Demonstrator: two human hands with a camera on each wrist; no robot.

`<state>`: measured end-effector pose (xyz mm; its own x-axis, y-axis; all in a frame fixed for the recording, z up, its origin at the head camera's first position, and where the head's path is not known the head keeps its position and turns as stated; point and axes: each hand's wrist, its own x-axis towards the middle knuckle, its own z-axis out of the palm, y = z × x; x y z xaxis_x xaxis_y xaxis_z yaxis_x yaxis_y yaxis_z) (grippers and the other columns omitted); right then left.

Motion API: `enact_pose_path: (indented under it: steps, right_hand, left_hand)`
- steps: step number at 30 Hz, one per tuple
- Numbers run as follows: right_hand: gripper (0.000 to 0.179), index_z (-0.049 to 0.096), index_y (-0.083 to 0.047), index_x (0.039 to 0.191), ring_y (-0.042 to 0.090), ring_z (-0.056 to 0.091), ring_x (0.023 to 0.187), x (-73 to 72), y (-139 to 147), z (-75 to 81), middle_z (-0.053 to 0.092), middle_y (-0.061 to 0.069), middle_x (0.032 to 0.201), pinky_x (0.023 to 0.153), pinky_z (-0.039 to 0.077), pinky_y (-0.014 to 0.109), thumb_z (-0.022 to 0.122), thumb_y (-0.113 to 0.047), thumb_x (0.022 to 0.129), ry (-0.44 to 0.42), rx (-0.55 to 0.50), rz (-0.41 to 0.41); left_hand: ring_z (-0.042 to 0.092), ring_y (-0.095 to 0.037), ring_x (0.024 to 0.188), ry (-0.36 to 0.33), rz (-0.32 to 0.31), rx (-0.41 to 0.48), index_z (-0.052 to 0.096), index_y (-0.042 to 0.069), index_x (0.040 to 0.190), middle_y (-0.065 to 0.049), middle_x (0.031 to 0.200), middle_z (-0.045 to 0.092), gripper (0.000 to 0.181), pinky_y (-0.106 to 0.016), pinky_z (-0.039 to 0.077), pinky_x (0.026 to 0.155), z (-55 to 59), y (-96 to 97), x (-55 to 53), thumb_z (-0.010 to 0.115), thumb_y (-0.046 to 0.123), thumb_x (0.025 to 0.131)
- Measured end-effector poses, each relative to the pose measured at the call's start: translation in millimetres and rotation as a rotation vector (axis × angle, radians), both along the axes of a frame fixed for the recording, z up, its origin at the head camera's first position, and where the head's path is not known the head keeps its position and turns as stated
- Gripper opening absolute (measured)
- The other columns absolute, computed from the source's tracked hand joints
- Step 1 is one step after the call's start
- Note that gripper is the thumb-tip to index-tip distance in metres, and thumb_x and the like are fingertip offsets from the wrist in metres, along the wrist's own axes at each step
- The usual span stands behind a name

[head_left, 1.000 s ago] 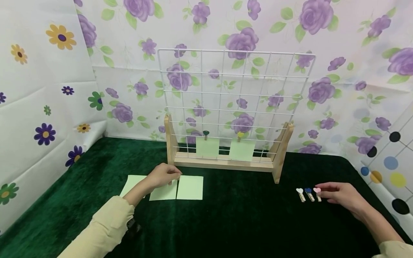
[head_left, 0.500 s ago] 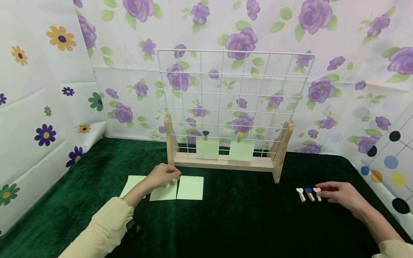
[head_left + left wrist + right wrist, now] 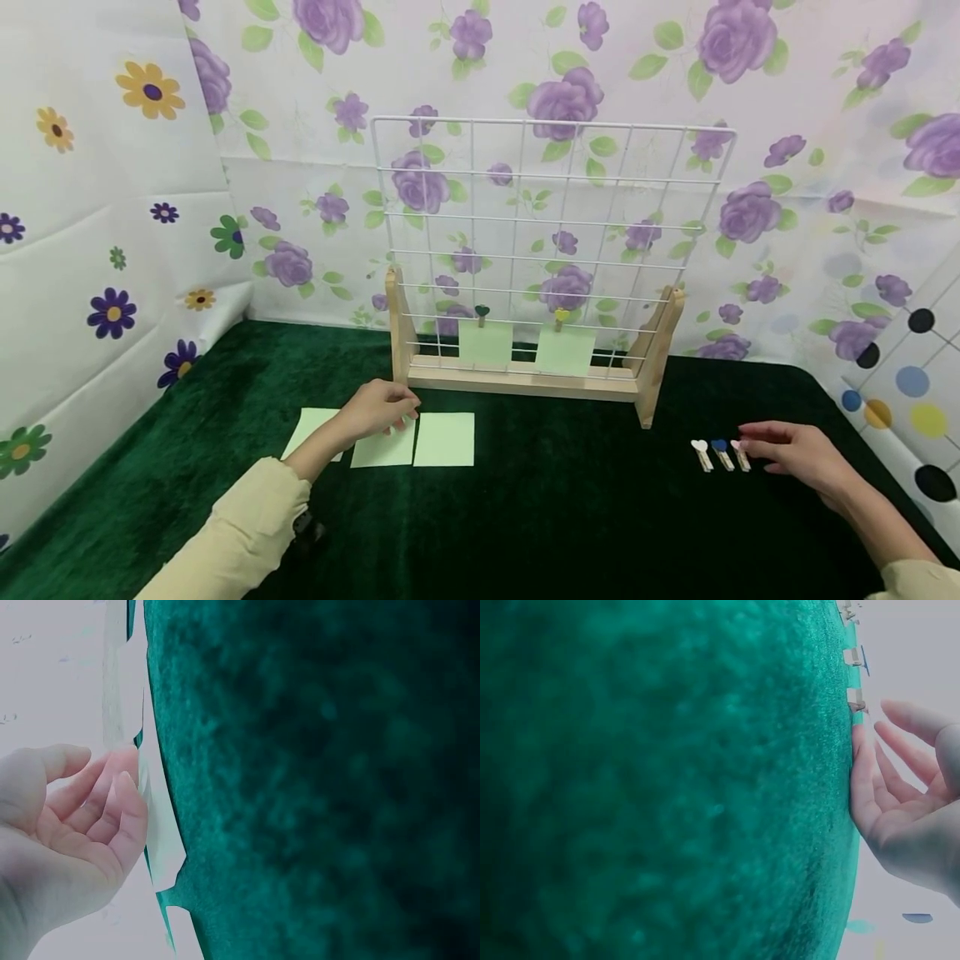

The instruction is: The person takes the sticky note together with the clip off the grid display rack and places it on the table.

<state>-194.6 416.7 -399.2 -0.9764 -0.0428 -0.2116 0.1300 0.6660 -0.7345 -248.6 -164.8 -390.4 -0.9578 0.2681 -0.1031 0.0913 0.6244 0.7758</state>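
Note:
My left hand (image 3: 375, 410) rests low over the middle one of three pale green paper squares, its fingers loosely bent. In the left wrist view, the thumb of that hand (image 3: 82, 817) stands apart from the fingers, which lie beside a paper (image 3: 163, 840) with nothing gripped. The middle paper (image 3: 382, 450) is partly covered by the hand; another paper (image 3: 444, 439) lies to its right, and a third (image 3: 306, 427) to its left. My right hand (image 3: 798, 454) is at the pink heart clothespin (image 3: 742, 458), thumb and fingers spread. White (image 3: 703, 457) and blue (image 3: 723, 457) heart clothespins lie alongside.
A white wire grid stands in a wooden base (image 3: 517, 383) at the back. Two green papers hang low on it, the left one (image 3: 485, 345) under a dark green heart clothespin (image 3: 482, 313), the right one (image 3: 566, 352) under a yellow one (image 3: 561, 317). Floral cloth walls enclose the table.
The head view has shifted slightly. My right fingertips have eased a little to the right of the pink clothespin; the left hand and papers stay about where they were.

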Motion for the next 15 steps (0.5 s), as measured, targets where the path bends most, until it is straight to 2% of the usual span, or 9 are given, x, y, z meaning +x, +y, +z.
enact_pose_path:
  steps: [5,10,15]
  right_hand:
    - [0.056,0.046,0.014,0.132,0.022,0.062,0.097,1.3,1,1.7,0.055,0.031,0.124,0.072,0.055,0.032,0.053,-0.032,0.1,0.054,0.04,-0.017]
    - [0.051,0.052,0.012,0.128,0.014,0.064,0.085,0.8,-6,3.7,0.061,0.028,0.117,0.065,0.054,0.028,0.049,-0.031,0.102,0.187,0.139,-0.047]
    - [0.047,0.058,0.007,0.124,0.018,0.065,0.076,0.6,-18,11.4,0.064,0.025,0.111,0.06,0.051,0.025,0.05,-0.033,0.102,0.305,0.231,-0.06]
  left_hand:
    - [0.063,-0.018,0.07,0.047,-0.015,0.022,0.068,-0.002,0.107,-0.005,0.085,0.068,0.024,-0.033,0.052,0.06,1.1,-0.5,-0.1,0.051,0.013,0.1]
    - [0.066,-0.021,0.075,0.079,-0.039,0.047,0.066,-0.004,0.109,-0.007,0.088,0.069,0.025,-0.034,0.054,0.065,6.9,-1.1,0.9,0.053,0.014,0.101]
    - [0.067,-0.023,0.084,0.123,-0.062,0.043,0.064,-0.006,0.113,-0.013,0.097,0.069,0.027,-0.035,0.055,0.072,13.4,-0.5,1.2,0.052,0.015,0.101]
